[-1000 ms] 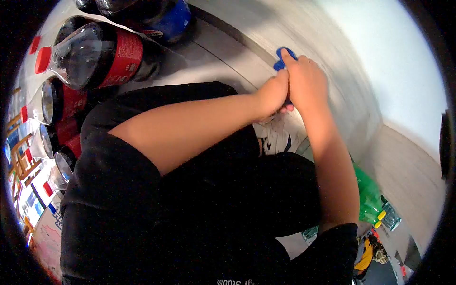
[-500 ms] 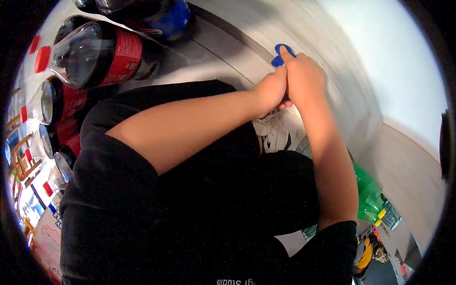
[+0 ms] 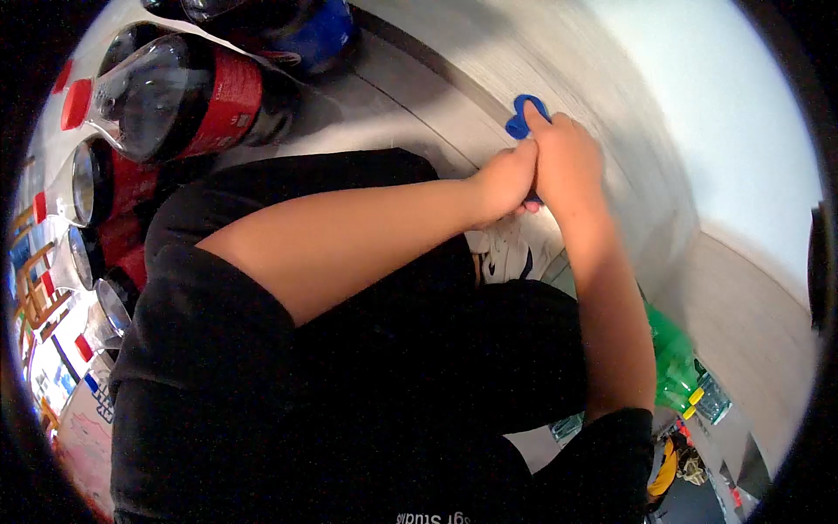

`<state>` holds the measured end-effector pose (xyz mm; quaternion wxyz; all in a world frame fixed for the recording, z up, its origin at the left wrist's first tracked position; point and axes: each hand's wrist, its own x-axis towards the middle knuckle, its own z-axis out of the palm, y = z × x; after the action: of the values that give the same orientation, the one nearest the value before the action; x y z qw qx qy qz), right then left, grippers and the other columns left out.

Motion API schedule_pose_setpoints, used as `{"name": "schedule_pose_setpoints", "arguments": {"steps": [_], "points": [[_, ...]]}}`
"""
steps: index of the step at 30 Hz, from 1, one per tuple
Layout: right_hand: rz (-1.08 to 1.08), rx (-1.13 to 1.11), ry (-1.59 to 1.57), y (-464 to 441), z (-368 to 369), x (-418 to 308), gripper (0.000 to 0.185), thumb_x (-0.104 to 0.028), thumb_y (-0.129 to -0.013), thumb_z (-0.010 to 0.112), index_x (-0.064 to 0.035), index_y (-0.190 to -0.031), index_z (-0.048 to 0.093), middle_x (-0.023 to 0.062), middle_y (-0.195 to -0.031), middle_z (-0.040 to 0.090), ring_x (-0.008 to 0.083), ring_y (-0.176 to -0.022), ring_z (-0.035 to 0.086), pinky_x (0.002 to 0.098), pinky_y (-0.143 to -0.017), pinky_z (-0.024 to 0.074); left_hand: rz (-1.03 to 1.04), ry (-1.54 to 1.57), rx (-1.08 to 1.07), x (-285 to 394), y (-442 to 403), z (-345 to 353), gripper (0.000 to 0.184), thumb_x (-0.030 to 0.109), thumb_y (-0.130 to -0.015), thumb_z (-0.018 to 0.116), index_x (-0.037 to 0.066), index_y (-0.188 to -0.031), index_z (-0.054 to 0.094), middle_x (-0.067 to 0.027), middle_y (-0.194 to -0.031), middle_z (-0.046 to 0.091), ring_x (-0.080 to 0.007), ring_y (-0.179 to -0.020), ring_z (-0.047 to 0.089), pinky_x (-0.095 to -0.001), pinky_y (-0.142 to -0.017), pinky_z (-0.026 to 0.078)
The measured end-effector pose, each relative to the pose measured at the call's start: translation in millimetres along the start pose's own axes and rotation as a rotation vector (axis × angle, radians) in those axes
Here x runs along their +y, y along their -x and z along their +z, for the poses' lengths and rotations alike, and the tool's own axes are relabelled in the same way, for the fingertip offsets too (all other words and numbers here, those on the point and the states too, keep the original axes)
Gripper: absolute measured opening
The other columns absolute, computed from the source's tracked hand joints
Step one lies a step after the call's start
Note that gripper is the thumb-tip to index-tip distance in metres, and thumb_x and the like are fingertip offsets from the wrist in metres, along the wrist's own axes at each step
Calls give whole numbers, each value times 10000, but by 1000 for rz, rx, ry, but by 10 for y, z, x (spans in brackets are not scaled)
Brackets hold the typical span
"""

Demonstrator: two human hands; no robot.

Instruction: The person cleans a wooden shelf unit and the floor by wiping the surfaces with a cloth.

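A blue tool with a looped, scissor-like end (image 3: pixel 518 128) points away from me near the base of the wall. My right hand (image 3: pixel 569 164) is closed around it, its index finger lying against the loops. Pressed up against that hand is my left hand (image 3: pixel 504 188), also closed, with its thumb toward the loops. A bit of dark blue shows beneath the hands; the rest of the tool is hidden by them. Just below my hands is a white shoe (image 3: pixel 511 249), between my bent, black-clad legs.
Large cola bottles (image 3: pixel 175 96) with red caps stand in a row on my left, beside a blue-labelled bottle (image 3: pixel 319 35). A pale wall (image 3: pixel 742 131) with a wood-look base (image 3: pixel 751 288) rises ahead and to the right. Green bottles (image 3: pixel 672 358) with yellow caps are by my right elbow.
Both hands and the blue tool have shifted slightly toward me and to the right. The grip looks the same.
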<state>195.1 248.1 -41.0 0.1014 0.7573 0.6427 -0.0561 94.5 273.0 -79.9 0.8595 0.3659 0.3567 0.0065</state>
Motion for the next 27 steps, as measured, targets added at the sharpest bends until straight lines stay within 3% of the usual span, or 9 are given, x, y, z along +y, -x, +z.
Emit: {"name": "schedule_pose_setpoints", "arguments": {"steps": [7,9,15,27], "points": [[110,115,-163,106,71,4,277,-273,-871,564,-130,-1083,668,125,-955,589,301,-923,579,408,-731,496,-34,44,-4,77,82,53,594,470,-959,146,25,-901,536,-74,-755,552,-155,-569,506,-291,-508,420],[0,347,-182,78,166,29,261,-239,-842,602,-151,-1077,677,104,-971,573,293,-919,567,402,-731,491,-27,32,-17,47,39,43,615,509,-964,122,50,-902,527,-61,-737,557,-144,-564,507,-275,-488,411],[14,343,-338,43,222,13,286,-154,-806,619,-182,-1086,673,99,-980,565,294,-928,562,390,-747,479,-17,30,-25,11,0,3,630,528,-973,95,67,-914,519,-50,-721,565,-135,-556,497,-266,-470,393],[40,310,-328,-25,239,2,260,-171,-828,609,-132,-1080,664,104,-949,573,299,-903,574,409,-714,492,-48,69,0,51,-3,-6,626,536,-971,104,72,-912,519,-50,-726,563,-142,-546,492,-271,-472,394]]}}
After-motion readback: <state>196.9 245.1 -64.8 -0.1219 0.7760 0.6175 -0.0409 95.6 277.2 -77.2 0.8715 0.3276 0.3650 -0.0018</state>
